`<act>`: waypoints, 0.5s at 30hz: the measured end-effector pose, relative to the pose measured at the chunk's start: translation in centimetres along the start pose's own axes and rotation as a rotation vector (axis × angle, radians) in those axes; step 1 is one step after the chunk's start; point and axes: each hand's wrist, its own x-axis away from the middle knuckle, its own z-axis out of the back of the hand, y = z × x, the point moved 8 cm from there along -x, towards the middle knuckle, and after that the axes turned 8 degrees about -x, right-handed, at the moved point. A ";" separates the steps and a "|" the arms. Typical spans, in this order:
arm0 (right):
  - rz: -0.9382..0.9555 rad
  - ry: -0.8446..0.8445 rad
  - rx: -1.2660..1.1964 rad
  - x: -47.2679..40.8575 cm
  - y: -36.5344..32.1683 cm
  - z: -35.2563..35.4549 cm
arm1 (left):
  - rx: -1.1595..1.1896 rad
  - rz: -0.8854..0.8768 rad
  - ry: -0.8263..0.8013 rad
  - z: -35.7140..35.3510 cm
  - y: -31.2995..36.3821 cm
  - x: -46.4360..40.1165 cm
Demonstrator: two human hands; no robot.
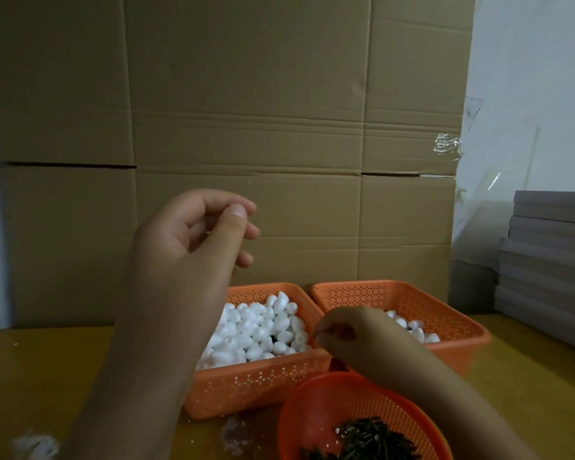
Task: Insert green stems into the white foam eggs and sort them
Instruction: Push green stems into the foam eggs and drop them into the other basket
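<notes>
Small packing workshop, flattened cardboard boxes [246, 127] behind wooden table [30, 376], stacked grey boards [551, 254] at rt

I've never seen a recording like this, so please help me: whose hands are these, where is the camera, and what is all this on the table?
There is no machine here. A person wears a camera on the head, so the one picture looks forward and down at their own two bare hands.

The left hand is raised in front of a cardboard wall, fingers loosely curled; I see nothing in it. The right hand is lower, between the baskets, its fingers curled; whether it pinches anything is too dim to tell.

On the wooden table stand two orange baskets. The left basket is heaped with white foam eggs; the right basket holds only a few. Nearest the camera, a round orange bowl holds dark green stems. Grey boards are stacked at the right.
</notes>
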 end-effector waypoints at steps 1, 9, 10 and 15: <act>-0.003 0.033 -0.005 -0.6 0.0 -0.1 | 0.022 0.005 0.016 0.5 0.0 -0.1; -0.213 -0.294 0.371 -8.8 2.9 -6.7 | 0.112 0.037 0.084 2.8 0.0 -1.0; -0.240 -0.357 0.423 -9.3 3.0 -7.5 | 0.123 0.034 0.081 2.9 0.2 -1.0; -0.296 -0.424 0.580 -10.5 3.2 -9.7 | 0.161 0.036 0.071 3.0 0.7 -1.0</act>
